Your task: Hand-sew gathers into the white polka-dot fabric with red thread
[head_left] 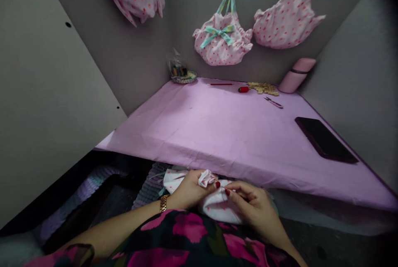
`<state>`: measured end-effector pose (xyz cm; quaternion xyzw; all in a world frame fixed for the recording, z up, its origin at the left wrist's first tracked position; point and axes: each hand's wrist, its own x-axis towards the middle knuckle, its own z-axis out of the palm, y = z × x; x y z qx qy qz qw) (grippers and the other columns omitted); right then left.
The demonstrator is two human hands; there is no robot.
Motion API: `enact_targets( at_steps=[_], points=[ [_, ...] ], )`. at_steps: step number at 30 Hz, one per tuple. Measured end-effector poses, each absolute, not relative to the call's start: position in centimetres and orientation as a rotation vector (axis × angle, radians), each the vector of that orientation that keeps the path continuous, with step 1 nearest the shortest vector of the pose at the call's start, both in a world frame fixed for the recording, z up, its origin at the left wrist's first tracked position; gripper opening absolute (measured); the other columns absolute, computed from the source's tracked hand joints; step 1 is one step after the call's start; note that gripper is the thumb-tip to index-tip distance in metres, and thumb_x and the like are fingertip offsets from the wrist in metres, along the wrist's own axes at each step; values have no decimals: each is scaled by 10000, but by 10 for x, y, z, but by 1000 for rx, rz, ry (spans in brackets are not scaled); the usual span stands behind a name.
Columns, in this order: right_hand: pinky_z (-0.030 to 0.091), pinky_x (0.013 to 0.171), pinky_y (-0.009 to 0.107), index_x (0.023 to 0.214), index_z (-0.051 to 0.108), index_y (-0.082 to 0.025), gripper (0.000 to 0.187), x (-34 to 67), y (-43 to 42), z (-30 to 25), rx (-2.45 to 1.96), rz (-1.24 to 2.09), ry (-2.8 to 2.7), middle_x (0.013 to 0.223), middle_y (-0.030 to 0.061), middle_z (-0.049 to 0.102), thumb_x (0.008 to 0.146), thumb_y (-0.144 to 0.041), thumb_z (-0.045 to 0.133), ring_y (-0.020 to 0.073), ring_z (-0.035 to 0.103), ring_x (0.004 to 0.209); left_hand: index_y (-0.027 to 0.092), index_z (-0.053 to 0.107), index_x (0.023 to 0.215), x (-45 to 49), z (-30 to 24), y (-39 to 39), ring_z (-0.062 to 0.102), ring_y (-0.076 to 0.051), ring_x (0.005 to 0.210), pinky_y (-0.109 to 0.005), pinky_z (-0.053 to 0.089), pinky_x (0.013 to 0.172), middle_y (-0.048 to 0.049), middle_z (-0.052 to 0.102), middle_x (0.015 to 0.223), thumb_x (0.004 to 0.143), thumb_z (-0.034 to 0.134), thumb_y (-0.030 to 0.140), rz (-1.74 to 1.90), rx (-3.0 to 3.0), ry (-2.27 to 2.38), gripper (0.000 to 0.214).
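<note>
While the left hand point(189, 190) bunches a piece of white cloth point(221, 209) with small red marks, the right hand point(255, 201) works against it at three o'clock. The cloth lies at six o'clock in the scene, close to the person's body and just below the near edge of a pink-covered table point(199, 126). The left thumb and fingers pinch a gathered fold point(207, 178) that puffs up between them. The right thumb and forefinger are pressed together at their tips, beside the left thumb; a thin, thread-like line point(222, 194) shows there, but whether they pinch it or a needle is too small to tell.

Judging by this, the step in hand is fine hand-stitching on the gathers. The next move seems to call for a firm left pinch, so the folds do not slip, and a light, straight pull from the right, clear of tangles.

From the hands, a red spool point(243, 89) lies at one o'clock, with small snips point(274, 103) between one and two. At twelve o'clock, a dotted garment with a green bow point(222, 40) hangs on the grey wall point(186, 14).
</note>
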<state>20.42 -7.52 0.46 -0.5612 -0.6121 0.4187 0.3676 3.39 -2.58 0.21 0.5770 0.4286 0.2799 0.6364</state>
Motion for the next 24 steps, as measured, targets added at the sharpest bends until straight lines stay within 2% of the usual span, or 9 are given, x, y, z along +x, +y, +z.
enact_targets(
  at_steps=[9,14,19,24],
  points=[
    [423,520,215,805,658,-163,245,211,-72,-7,-1366,1352,-1420,698,27,643,762,-383,559,138,563,589,143,517,655,36,2,-27,391,-88,567,-212,322,560,38,466,610,654,641,318,631,1232,905,214],
    [355,443,186,789,658,-155,243,213,-71,-12,-1309,1434,-1361,587,-1,603,743,-385,597,98,500,482,154,499,629,36,3,-26,374,-83,552,-211,307,548,51,445,590,639,640,276,593,1250,888,187],
    [388,482,197,780,652,-163,241,213,-71,-15,-1259,1518,-1294,659,17,632,728,-395,617,113,536,543,155,489,630,36,4,-26,353,-75,549,-202,291,545,59,426,584,666,616,257,577,1241,820,168],
    [351,450,178,766,605,-168,247,207,-71,-12,-1231,1566,-1261,600,-16,572,743,-414,599,84,477,480,157,490,631,36,3,-27,337,-78,557,-205,282,548,63,419,578,659,619,262,600,1187,794,169]
  ],
)
